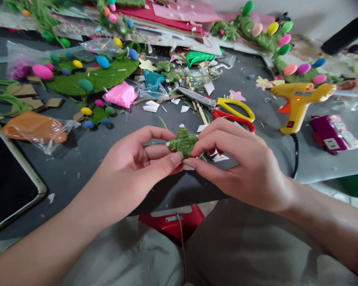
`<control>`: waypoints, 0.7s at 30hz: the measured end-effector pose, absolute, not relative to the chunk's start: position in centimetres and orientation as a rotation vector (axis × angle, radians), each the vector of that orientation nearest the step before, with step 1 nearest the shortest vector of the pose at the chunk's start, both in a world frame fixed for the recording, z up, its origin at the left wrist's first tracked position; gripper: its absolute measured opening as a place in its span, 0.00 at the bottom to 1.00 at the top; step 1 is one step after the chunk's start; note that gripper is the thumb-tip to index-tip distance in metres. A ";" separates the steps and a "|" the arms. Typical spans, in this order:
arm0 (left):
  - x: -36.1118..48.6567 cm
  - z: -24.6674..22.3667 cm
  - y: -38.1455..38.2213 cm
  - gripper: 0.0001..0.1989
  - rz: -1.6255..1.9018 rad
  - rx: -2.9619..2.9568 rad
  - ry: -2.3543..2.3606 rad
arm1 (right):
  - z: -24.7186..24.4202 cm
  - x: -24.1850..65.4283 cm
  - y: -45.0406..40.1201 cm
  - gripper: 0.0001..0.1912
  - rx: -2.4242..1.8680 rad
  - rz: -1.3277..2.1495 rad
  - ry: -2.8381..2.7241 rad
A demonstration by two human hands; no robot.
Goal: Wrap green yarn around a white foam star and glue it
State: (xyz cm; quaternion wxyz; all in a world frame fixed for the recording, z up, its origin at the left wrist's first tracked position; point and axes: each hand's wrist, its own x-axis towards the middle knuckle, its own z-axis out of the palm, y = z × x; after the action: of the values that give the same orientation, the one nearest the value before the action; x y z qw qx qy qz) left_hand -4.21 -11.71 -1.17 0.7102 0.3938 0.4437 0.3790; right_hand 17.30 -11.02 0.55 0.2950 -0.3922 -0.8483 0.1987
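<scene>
A small star wrapped in green yarn, with white showing at its tips, is held up between both hands above the table's near edge. My left hand pinches it from the left, thumb on its lower side. From the right, the thumb and fingertips of my right hand are closed on its edge; they partly cover it. A strand of green yarn shows beside the right fingers. Just beyond the hands lie scissors with one yellow and one red handle, blades pointing left. White paper scraps are scattered around them.
A yellow glue gun with a lit red light stands at right, near a purple packet. A tablet lies at left beside an orange bag. Further back are a pink clay bag and a green yarn-covered leaf shape.
</scene>
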 end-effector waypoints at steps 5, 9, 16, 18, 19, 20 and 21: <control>-4.2 -1.3 -11.8 0.13 0.857 0.871 0.977 | 0.3 17.1 -10.9 0.04 -1.067 0.553 -2.265; -4.1 -1.5 -11.9 0.14 0.863 0.879 0.999 | 0.3 17.1 -10.8 0.04 -1.037 0.585 -2.256; -4.2 -1.8 -11.8 0.16 0.925 0.911 1.062 | 0.8 17.4 -10.7 0.04 -1.006 0.668 -2.260; -4.2 -1.8 -11.8 0.16 0.941 0.923 1.064 | 1.2 18.0 -10.5 0.04 -0.984 0.744 -2.287; -4.2 -1.8 -11.8 0.16 0.951 0.920 1.063 | 1.5 18.4 -10.3 0.04 -0.988 0.805 -2.297; -4.2 -1.8 -11.8 0.16 0.961 0.910 1.064 | 1.7 18.9 -10.1 0.04 -1.005 0.873 -2.288; -4.2 -1.7 -11.8 0.16 0.969 0.895 1.065 | 1.9 19.4 -9.8 0.04 -1.031 0.942 -2.258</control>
State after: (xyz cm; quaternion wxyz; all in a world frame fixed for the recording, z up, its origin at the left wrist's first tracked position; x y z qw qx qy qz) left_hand -4.22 -11.81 -1.69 0.6617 0.3957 0.4711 0.4285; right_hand 19.44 -9.81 1.92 0.2409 -0.3770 -0.8254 0.3444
